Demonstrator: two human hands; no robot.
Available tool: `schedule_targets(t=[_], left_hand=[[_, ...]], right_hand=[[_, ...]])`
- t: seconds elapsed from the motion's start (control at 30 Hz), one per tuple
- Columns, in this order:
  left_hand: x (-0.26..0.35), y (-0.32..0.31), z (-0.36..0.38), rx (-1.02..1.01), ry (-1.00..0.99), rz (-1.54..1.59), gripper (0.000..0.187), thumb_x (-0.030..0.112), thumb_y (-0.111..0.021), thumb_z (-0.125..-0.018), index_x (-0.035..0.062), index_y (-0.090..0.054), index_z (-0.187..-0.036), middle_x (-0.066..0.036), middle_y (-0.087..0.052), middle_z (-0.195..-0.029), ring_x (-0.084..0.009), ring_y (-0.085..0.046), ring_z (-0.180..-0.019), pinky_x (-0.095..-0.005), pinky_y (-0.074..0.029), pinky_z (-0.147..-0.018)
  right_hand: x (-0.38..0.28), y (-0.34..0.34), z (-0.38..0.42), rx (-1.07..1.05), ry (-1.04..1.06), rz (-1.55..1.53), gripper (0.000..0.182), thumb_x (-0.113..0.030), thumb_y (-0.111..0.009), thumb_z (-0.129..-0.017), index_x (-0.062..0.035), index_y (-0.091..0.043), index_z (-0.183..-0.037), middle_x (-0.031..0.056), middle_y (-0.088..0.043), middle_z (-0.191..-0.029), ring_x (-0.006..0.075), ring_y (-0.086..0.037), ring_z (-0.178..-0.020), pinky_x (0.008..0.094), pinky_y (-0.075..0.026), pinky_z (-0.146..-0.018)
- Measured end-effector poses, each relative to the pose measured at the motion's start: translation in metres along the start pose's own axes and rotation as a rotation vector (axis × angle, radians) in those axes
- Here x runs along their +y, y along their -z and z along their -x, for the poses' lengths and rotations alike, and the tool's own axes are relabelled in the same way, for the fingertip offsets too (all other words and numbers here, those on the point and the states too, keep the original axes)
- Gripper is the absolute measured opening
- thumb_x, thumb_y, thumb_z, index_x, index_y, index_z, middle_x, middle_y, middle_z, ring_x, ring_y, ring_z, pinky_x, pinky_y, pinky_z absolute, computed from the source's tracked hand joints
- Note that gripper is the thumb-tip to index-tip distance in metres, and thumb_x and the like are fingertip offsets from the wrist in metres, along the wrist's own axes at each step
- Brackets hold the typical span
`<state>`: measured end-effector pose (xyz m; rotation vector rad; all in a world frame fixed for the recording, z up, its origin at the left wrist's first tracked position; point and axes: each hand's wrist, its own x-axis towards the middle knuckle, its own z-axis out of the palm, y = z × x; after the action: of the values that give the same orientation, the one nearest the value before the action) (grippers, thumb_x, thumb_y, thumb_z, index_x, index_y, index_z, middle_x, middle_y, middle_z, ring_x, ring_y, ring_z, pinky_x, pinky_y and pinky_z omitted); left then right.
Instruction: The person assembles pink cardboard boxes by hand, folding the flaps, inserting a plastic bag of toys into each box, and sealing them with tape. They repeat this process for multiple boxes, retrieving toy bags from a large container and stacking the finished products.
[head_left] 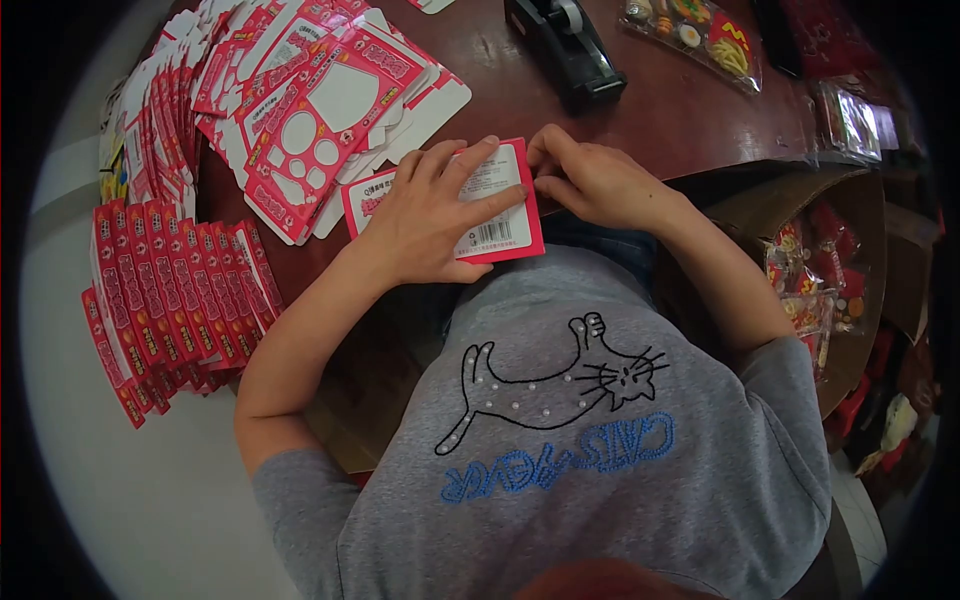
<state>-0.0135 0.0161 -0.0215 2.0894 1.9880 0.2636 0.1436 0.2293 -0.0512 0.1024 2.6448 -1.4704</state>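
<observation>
A flat pink and white cardboard box [512,238] lies back side up at the table's near edge, with a barcode and small print showing. My left hand [425,215] spans it from above, fingers spread over the print and thumb along the lower edge, holding it. At the box's right end, my right hand [600,185] is closed, its thumb and curled fingers pinching at the short edge. What lies between those fingertips is hidden. Left of the box is a loose pile of flat pink printed cartons [330,120] with cut-out windows.
Rows of pink boxes [165,285] stand stacked at the left. A black tape dispenser [570,55] sits at the back of the dark red table [690,130]. Clear packs of toy food [695,38] lie farther right. An open cardboard box [860,250] with more packs stands at the right.
</observation>
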Motion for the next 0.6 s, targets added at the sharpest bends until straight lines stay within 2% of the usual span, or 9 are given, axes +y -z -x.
schedule_targets(t=[0.2, 0.23, 0.3, 0.4, 0.43, 0.47, 0.53, 0.57, 0.6], left_hand=[[0.004, 0.011, -0.001, 0.083, 0.051, 0.075, 0.083, 0.04, -0.085, -0.058, 0.0267, -0.061, -0.135, -0.016, -0.038, -0.154, -0.0405, -0.042, -0.133, -0.0549, -0.038, -0.107], [0.007, 0.016, 0.002, 0.125, 0.117, 0.131, 0.082, 0.039, -0.086, -0.057, 0.024, -0.062, -0.134, -0.016, -0.038, -0.153, -0.0407, -0.043, -0.133, -0.0548, -0.038, -0.106], [0.01, 0.03, 0.011, 0.296, 0.336, 0.243, 0.091, 0.037, -0.089, -0.063, 0.0156, -0.05, -0.142, -0.021, -0.036, -0.152, -0.0407, -0.04, -0.136, -0.0524, -0.037, -0.11], [-0.01, 0.038, 0.04, 0.408, 0.796, 0.718, 0.102, 0.037, -0.087, -0.073, 0.0108, -0.03, -0.153, -0.025, -0.026, -0.155, -0.039, -0.032, -0.143, -0.0504, -0.034, -0.115], [-0.014, 0.042, 0.045, 0.441, 0.86, 0.788, 0.103, 0.039, -0.087, -0.074, 0.0109, -0.028, -0.154, -0.025, -0.023, -0.157, -0.0392, -0.027, -0.146, -0.0505, -0.033, -0.116], [-0.009, 0.048, 0.051, 0.349, 0.709, 0.381, 0.108, 0.042, -0.088, -0.072, 0.0113, -0.027, -0.156, -0.026, -0.017, -0.161, -0.0431, -0.016, -0.151, -0.0534, -0.027, -0.119], [0.008, 0.073, 0.051, -0.003, 0.456, 0.044, 0.109, 0.043, -0.089, -0.069, 0.0158, -0.03, -0.157, -0.023, -0.009, -0.165, -0.0459, -0.008, -0.153, -0.0555, -0.019, -0.122], [0.009, 0.076, 0.052, -0.173, 0.324, -0.141, 0.105, 0.039, -0.089, -0.066, 0.0226, -0.035, -0.155, -0.016, -0.013, -0.167, -0.0427, -0.012, -0.153, -0.0592, -0.015, -0.123], [0.007, 0.072, 0.052, -0.177, 0.329, -0.143, 0.105, 0.039, -0.089, -0.066, 0.0226, -0.035, -0.155, -0.016, -0.013, -0.167, -0.0427, -0.012, -0.153, -0.0592, -0.015, -0.123]], right_hand=[[-0.013, 0.012, 0.013, 0.182, -0.155, 0.29, 0.025, -0.023, -0.068, -0.093, -0.0088, -0.055, -0.109, 0.011, -0.071, -0.086, 0.0331, -0.07, -0.082, 0.044, -0.054, -0.072], [-0.015, 0.019, 0.015, 0.432, -0.135, 0.165, 0.024, -0.025, -0.069, -0.094, -0.008, -0.058, -0.105, 0.0103, -0.07, -0.083, 0.0288, -0.07, -0.079, 0.0397, -0.054, -0.07], [-0.01, 0.036, 0.016, 0.86, -0.089, -0.09, 0.029, -0.032, -0.071, -0.095, -0.0047, -0.064, -0.1, 0.0068, -0.069, -0.083, 0.0151, -0.067, -0.074, 0.0281, -0.051, -0.067], [0.024, 0.053, 0.0, 0.874, -0.157, -0.332, 0.031, -0.032, -0.072, -0.094, -0.0022, -0.066, -0.103, 0.0063, -0.07, -0.091, 0.0118, -0.065, -0.081, 0.0264, -0.05, -0.072], [0.026, 0.056, -0.004, 0.878, -0.146, -0.332, 0.031, -0.032, -0.072, -0.094, -0.0022, -0.066, -0.103, 0.0063, -0.07, -0.091, 0.0118, -0.065, -0.081, 0.0264, -0.05, -0.072], [0.027, 0.056, -0.009, 0.777, -0.206, -0.388, 0.031, -0.031, -0.072, -0.094, -0.0015, -0.068, -0.103, 0.006, -0.07, -0.092, 0.0124, -0.064, -0.085, 0.0259, -0.05, -0.075], [0.024, 0.055, -0.013, 0.671, -0.257, -0.448, 0.031, -0.03, -0.072, -0.094, -0.0008, -0.069, -0.103, 0.0056, -0.07, -0.094, 0.013, -0.063, -0.089, 0.0255, -0.05, -0.078], [0.021, 0.051, -0.013, 0.699, -0.249, -0.573, 0.028, -0.029, -0.073, -0.093, -0.0018, -0.07, -0.101, 0.007, -0.069, -0.1, 0.0146, -0.064, -0.093, 0.0261, -0.05, -0.081], [0.018, 0.048, -0.013, 0.726, -0.242, -0.696, 0.026, -0.028, -0.073, -0.092, -0.0028, -0.072, -0.099, 0.0084, -0.069, -0.107, 0.0162, -0.064, -0.098, 0.0267, -0.05, -0.085]])
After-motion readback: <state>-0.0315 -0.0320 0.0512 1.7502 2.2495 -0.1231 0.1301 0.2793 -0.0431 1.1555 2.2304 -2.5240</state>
